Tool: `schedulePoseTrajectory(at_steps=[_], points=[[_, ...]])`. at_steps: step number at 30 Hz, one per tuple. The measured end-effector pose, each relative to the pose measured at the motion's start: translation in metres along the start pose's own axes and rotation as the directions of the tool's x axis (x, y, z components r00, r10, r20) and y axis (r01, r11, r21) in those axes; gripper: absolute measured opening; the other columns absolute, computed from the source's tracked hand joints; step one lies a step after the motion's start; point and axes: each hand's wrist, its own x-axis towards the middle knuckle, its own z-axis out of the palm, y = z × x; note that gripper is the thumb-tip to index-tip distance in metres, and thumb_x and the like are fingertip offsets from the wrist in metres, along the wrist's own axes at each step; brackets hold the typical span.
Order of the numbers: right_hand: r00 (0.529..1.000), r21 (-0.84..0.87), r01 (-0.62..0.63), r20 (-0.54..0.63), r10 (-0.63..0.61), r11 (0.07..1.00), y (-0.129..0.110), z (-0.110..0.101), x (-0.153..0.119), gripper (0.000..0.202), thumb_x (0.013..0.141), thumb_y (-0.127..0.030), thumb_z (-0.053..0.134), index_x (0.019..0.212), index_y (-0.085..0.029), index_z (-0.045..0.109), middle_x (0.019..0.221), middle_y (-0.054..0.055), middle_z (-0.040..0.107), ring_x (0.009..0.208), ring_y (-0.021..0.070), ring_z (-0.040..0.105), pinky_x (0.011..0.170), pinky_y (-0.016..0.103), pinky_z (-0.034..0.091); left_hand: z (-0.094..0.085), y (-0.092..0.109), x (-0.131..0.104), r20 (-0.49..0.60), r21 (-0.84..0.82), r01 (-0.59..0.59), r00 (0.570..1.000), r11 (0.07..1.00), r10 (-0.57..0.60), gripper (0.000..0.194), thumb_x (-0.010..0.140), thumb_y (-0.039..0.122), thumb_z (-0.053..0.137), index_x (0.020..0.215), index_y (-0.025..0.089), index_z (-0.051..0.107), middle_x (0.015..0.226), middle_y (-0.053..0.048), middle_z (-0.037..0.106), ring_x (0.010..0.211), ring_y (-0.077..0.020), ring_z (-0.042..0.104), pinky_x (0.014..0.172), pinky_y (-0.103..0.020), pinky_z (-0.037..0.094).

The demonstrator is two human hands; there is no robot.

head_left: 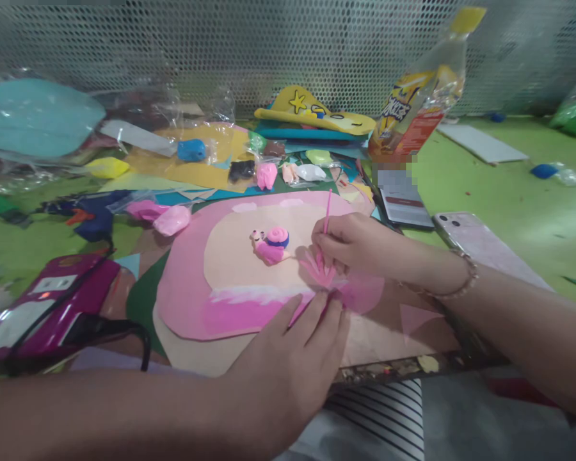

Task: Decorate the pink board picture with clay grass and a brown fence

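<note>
My right hand (345, 240) pinches a thin pink stick (328, 208), its lower end down at a pink leaf-like clay shape (319, 272). That shape lies on a pink paper board (182, 275) with a cream middle and a magenta and white band along its lower part. My left hand (307, 339) rests flat on the board's near edge, fingers spread, fingertips just below the leaf-like shape. Left of my right hand sits a clay snail (271, 244) with a pink spiral shell edged in dark blue.
Wrapped clay lumps (266, 174) and coloured paper (173, 168) lie behind the board. A tilted drink bottle (417, 96), a lit phone (403, 198) and a pink phone (489, 246) are to the right. A magenta corded device (52, 307) stands at left.
</note>
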Motion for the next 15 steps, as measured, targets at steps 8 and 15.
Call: schedulePoseTrajectory(at_steps=[8,15], points=[[0.998,0.027,0.024,-0.062,-0.022,0.999,0.0010,0.0030,-0.0003,0.025,0.084,-0.012,0.038,0.062,-0.017,0.048,0.051,-0.003,0.053,0.046,0.0058,0.046,0.046,0.019,0.031,0.0001,-0.0017,0.0010,0.000,-0.005,0.008,1.000,1.000,-0.008,0.051,0.091,0.031,0.036,0.135,0.005,0.039,0.139,-0.015,0.044,0.127,-0.0295,0.039,0.101,-0.043,0.027],[1.000,-0.001,0.009,-0.016,-0.009,1.000,0.0000,0.0001,-0.0008,0.025,0.083,-0.011,0.038,0.060,-0.017,0.045,0.051,-0.003,0.051,0.046,0.0060,0.043,0.046,0.020,0.029,-0.0006,-0.0022,0.0008,-0.006,0.004,-0.006,1.000,1.000,0.006,0.051,0.090,0.031,0.037,0.134,0.005,0.040,0.138,-0.015,0.046,0.126,-0.0290,0.040,0.100,-0.042,0.029]])
